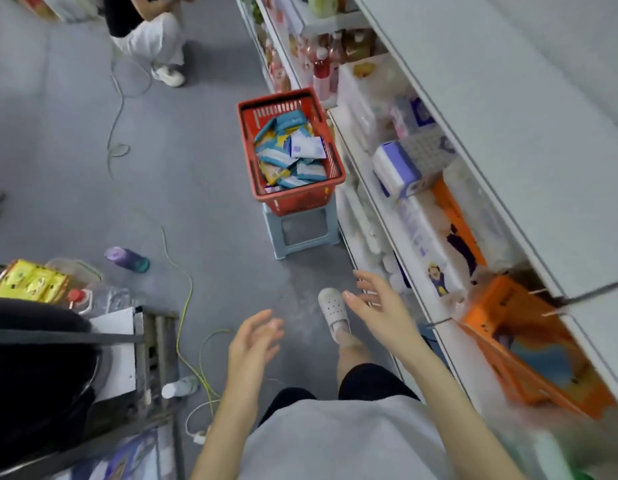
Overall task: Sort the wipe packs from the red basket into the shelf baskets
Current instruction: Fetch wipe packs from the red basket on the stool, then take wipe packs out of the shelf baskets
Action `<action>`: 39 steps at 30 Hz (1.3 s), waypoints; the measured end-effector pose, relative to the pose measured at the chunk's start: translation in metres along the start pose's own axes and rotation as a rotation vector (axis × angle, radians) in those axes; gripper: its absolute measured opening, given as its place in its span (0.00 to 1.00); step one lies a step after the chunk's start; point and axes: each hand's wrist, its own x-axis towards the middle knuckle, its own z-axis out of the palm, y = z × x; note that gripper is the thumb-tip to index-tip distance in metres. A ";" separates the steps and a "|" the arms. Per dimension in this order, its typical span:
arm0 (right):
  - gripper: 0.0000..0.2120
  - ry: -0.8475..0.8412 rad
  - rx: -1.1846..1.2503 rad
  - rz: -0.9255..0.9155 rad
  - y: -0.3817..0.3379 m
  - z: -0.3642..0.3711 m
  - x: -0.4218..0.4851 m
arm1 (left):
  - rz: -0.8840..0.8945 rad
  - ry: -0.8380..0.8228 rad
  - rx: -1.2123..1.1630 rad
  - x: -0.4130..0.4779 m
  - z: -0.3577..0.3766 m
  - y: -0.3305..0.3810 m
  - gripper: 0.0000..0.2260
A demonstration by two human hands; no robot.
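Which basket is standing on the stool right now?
The red basket, full of wipe packs, sits on the pale blue stool in the aisle; the orange baskets sit in the shelf.

A red basket holds blue, yellow and white wipe packs on a pale blue stool.

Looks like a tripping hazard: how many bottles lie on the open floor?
2: a purple bottle left of the stool, and a clear bottle lower down by the yellow cable. A red-capped jug sits among the clutter at left, not counted; more may be hidden.
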 end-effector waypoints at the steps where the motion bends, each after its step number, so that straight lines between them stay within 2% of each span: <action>1: 0.20 0.007 -0.020 0.002 -0.007 0.002 0.021 | -0.017 0.029 -0.018 0.015 0.001 0.006 0.09; 4: 0.16 0.046 -0.061 -0.011 -0.030 0.000 0.090 | -0.059 0.079 -0.041 0.065 0.013 0.034 0.15; 6: 0.16 0.037 -0.093 -0.023 -0.051 -0.007 0.139 | -0.080 0.105 -0.049 0.103 0.026 0.061 0.15; 9: 0.18 0.011 -0.123 -0.027 -0.085 -0.015 0.215 | -0.031 0.135 -0.057 0.165 0.046 0.105 0.13; 11: 0.19 -0.022 -0.145 -0.035 -0.107 -0.013 0.263 | 0.037 0.185 -0.048 0.202 0.055 0.136 0.15; 15: 0.16 -0.074 -0.178 -0.029 -0.130 0.001 0.351 | 0.029 0.255 -0.079 0.269 0.057 0.169 0.18; 20: 0.16 -0.113 -0.308 0.084 -0.121 0.034 0.450 | -0.141 0.181 -0.035 0.355 0.052 0.167 0.17; 26: 0.18 -0.015 -0.222 0.278 -0.094 0.068 0.522 | -0.228 0.107 0.049 0.459 0.055 0.175 0.15; 29: 0.21 0.006 -0.262 0.217 -0.089 0.074 0.559 | -0.270 0.105 0.076 0.514 0.066 0.172 0.15; 32: 0.24 0.024 -0.416 0.103 -0.080 0.075 0.608 | -0.307 0.067 0.114 0.562 0.086 0.162 0.14; 36: 0.27 0.009 -0.570 -0.008 -0.070 0.079 0.664 | -0.361 0.069 0.128 0.607 0.109 0.146 0.22; 39: 0.28 -0.029 -0.587 -0.028 -0.057 0.083 0.692 | -0.365 0.110 0.066 0.629 0.122 0.138 0.16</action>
